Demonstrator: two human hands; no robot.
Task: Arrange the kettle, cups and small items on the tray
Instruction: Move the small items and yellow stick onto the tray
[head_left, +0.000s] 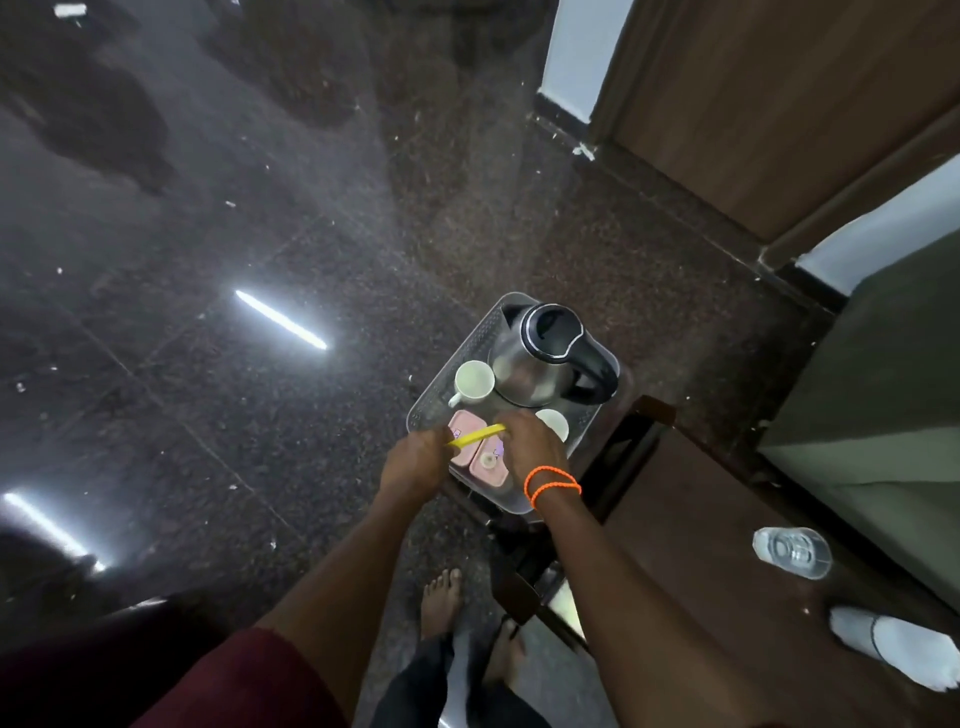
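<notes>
we're holding the yellow packet with left hand and right hand | easing it flat beside pink packets on tray

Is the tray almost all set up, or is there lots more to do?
Nearly there. The kettle already stands at the far end of the tray, with one cup beside it, another cup nearer, and pink packets at the near end. Right now the left hand and right hand hold a yellow stick over the packets. Left to do: set it down. A bottle lies off the tray.
</notes>
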